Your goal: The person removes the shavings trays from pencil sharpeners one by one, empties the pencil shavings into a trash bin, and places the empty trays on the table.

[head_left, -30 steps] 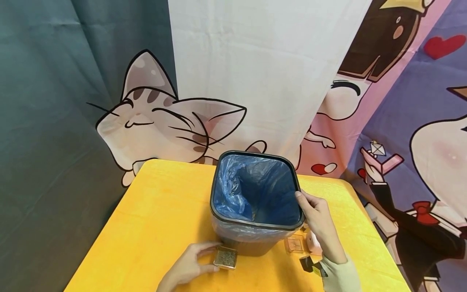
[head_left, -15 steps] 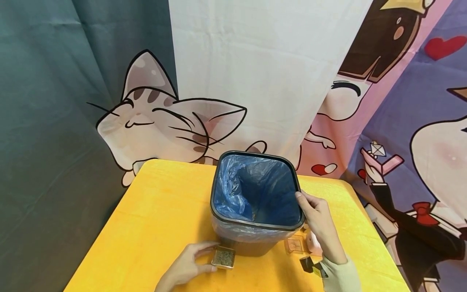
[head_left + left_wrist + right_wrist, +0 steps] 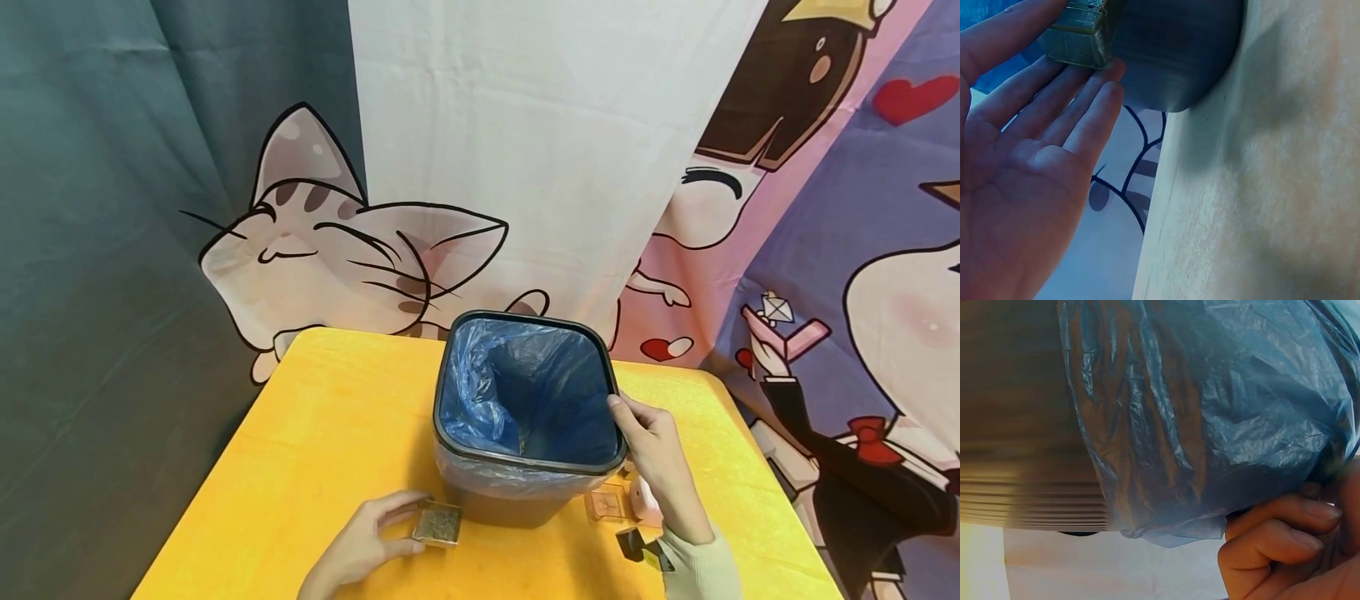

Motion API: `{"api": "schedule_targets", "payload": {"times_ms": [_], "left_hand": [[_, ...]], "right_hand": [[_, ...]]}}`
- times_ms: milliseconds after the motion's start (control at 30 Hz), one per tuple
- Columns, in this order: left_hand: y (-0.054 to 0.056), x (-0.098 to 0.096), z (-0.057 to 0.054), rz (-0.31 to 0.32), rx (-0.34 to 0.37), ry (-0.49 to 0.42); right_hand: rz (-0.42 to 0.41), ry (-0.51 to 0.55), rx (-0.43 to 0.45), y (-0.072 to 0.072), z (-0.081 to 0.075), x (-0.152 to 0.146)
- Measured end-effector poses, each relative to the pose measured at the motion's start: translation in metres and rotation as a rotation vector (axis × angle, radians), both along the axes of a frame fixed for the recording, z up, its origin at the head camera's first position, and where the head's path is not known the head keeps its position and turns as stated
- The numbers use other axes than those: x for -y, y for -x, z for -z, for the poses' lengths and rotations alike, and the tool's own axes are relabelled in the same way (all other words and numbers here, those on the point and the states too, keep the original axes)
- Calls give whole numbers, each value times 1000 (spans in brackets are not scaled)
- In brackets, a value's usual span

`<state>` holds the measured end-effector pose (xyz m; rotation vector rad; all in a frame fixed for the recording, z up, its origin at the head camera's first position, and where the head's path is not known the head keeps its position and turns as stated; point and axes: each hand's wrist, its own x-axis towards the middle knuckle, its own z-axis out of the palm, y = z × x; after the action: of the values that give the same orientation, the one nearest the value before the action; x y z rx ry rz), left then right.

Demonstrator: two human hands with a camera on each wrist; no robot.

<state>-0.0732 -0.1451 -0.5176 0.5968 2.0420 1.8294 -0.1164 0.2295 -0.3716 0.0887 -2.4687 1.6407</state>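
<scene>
A trash can [image 3: 517, 510] with a black rim stands on the yellow table, lined with a blue plastic bag [image 3: 480, 392]. My right hand [image 3: 660, 446] grips the rim at its right side; in the right wrist view its fingers [image 3: 1275, 540] curl under the bag's folded edge. Left of the can's base, my left hand [image 3: 360, 537] holds a small clear square box [image 3: 437, 524] between thumb and fingers. Something dark and speckled fills or lies beneath its top. The left wrist view shows the box [image 3: 1079, 47] at the fingertips, partly cut off.
Right of the can, partly behind the right forearm, lie an orange see-through box [image 3: 606, 503], a pink item [image 3: 643, 500] and a small black object [image 3: 630, 543]. The yellow table [image 3: 330, 425] reaches a cartoon-printed cloth [image 3: 525, 150] at the back.
My left hand has moved a little to the left, away from the trash can, with the clear box still in its fingers. The right hand and trash can have stayed put.
</scene>
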Motion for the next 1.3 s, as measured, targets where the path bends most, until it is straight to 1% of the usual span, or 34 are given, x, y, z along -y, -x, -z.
{"api": "schedule_targets", "payload": {"times_ms": [200,367,433,700,800,967,1067,1300], "left_hand": [[0,5,1,-22,23,8],[1,9,0,-35,49,-12],[1,10,0,-35,48,-18],[1,15,-2,-55,27,2],[2,16,-3,-64,28,20],[3,19,-5,-84,41,42],[2,21,-7,-108,40,49],[2,25,-14,-166,25,55]], "right_hand": [[-6,4,0,1,0,0],[-3,4,-7,0,0,0],[-3,7,-9,1,0,0],[-2,-1,-8,0,0,0],[0,8,-5,0,-1,1],[3,53,4,-1,-2,2],[2,56,9,-1,-2,2],[9,23,11,0,1,0]]}}
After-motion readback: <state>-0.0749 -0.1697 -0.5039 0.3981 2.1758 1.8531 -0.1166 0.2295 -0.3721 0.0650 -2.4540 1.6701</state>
